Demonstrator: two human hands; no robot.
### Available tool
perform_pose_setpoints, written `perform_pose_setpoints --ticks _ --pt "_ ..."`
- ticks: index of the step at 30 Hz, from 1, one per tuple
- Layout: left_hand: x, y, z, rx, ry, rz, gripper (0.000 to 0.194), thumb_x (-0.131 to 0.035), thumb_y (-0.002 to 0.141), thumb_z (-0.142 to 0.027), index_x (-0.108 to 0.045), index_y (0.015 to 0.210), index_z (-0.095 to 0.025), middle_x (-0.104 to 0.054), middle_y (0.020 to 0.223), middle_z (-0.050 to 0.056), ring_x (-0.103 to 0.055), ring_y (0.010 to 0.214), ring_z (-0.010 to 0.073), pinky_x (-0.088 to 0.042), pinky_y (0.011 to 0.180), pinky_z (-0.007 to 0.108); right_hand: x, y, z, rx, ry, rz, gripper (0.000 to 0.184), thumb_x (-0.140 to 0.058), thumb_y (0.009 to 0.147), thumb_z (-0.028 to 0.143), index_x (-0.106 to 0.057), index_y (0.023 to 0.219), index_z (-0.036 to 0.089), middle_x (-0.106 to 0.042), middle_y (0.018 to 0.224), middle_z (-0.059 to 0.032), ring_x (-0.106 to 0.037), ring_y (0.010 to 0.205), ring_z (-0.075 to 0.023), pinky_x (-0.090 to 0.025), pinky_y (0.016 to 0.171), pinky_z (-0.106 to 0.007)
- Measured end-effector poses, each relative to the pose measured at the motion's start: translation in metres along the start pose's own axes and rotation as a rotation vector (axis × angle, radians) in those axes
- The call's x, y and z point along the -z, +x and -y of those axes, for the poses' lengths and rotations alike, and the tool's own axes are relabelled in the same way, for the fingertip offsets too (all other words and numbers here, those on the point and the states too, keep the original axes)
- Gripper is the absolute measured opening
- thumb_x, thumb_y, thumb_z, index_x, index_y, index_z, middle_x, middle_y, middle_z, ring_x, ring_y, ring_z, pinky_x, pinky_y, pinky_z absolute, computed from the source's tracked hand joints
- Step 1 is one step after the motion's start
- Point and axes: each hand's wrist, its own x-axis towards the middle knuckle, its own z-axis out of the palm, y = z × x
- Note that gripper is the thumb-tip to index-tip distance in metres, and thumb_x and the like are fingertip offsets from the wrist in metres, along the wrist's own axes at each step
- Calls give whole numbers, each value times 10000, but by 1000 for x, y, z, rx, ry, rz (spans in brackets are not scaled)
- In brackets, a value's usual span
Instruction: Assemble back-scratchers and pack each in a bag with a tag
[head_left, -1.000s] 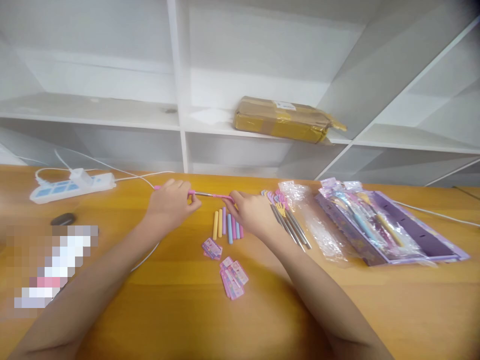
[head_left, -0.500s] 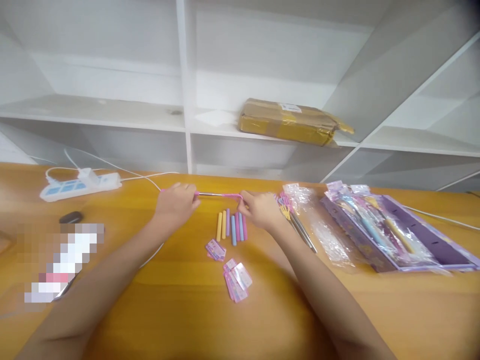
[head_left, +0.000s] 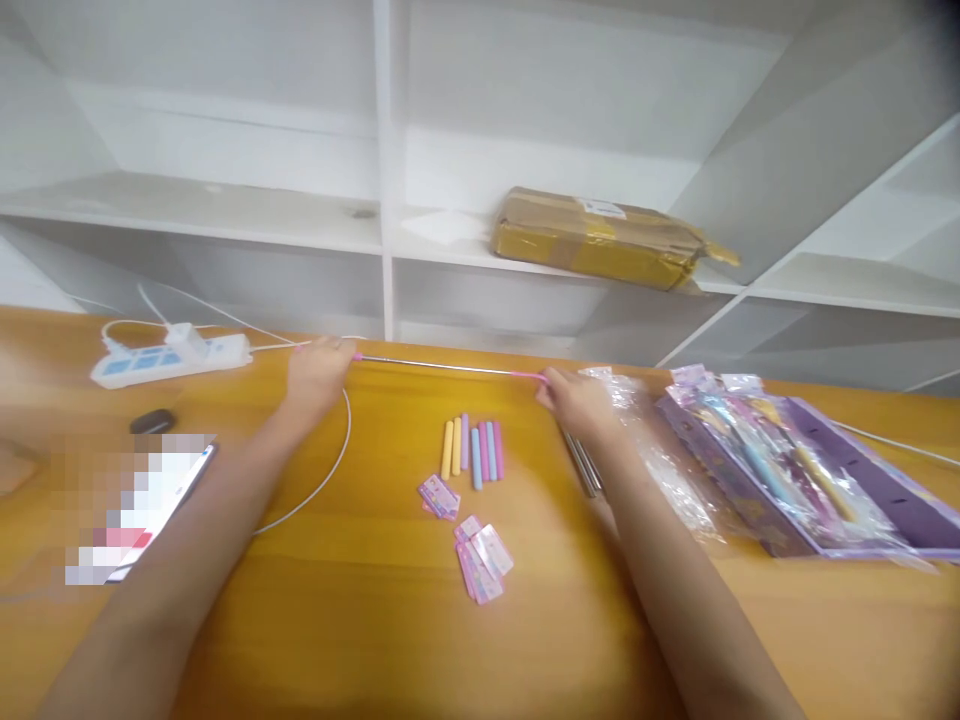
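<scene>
Two little heaps of pink cards (head_left: 482, 565) sit nearest, low in the centre of the frame, flat on the bench (head_left: 360, 620), and just beyond them lie seven coloured tubes (head_left: 475, 460), side by side in a loose row. Up past those, across the middle of the frame, comes the action: a slim silver rod (head_left: 439, 364), held almost level above the bench! Left hand (head_left: 322, 375) is wrapped round the pink grip (head_left: 358, 357); right hand (head_left: 577, 400) pinches the pink tip (head_left: 529, 376) at the other end. It looks a light piece, stiff along its length but thin enough to kink if bent sideways, and that polished metal is probably slippery, so the coloured ends seem the spots to hold, with any pull kept in line. And look at the change: half a second ago only a short stretch of silver showed; now the hands are much farther apart and the shaft runs long between them. Over at the right, metal rods (head_left: 585, 465) peek out by the right wrist, partly hidden, with crumpled clear plastic (head_left: 679, 490) and a purple tray (head_left: 870, 475) of wrapped pieces (head_left: 780, 460) beyond. Farthest off, right of upper centre, a taped brown box (head_left: 600, 240) rests on the white shelf (head_left: 262, 215).
</scene>
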Motion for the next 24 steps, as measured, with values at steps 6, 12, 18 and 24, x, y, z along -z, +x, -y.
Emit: perform_pose_setpoints --ticks 6,12,18,24 --pt "-5 7 48 111 18 -70 335 -403 1039 -214 -736 1039 -184 -747 1041 184 -645 1083 362 -421 800 415 -14 -21 -68 -305 -78 -50 396 -398 1076 352 -730 1109 140 -740 849 -161 -614 723 -236 -256 661 -329" --pt "-7 12 68 116 24 -110 322 -412 1035 -220 -726 970 -201 -723 978 164 -630 1063 356 -420 787 418 -18 -42 -111 -449 -84 -114 453 -371 1084 369 -730 1222 129 -753 945 -193 -625 767 -270 -281 686 -344" --pt "-6 13 64 102 36 -107 307 -416 1044 -220 -710 955 -204 -710 953 146 -624 1063 348 -415 766 404 -17 -49 -127 -552 -10 -83 452 -379 1071 370 -740 1212 137 -754 925 -178 -618 747 -269 -307 696 -348" --pt "-6 13 60 76 5 -94 279 -451 1039 -225 -685 898 -167 -693 894 100 -614 988 289 -374 734 343 -13 -40 -120 -589 65 -44 441 -343 1094 330 -720 1224 141 -763 1016 -187 -636 820 -263 -310 714 -331"
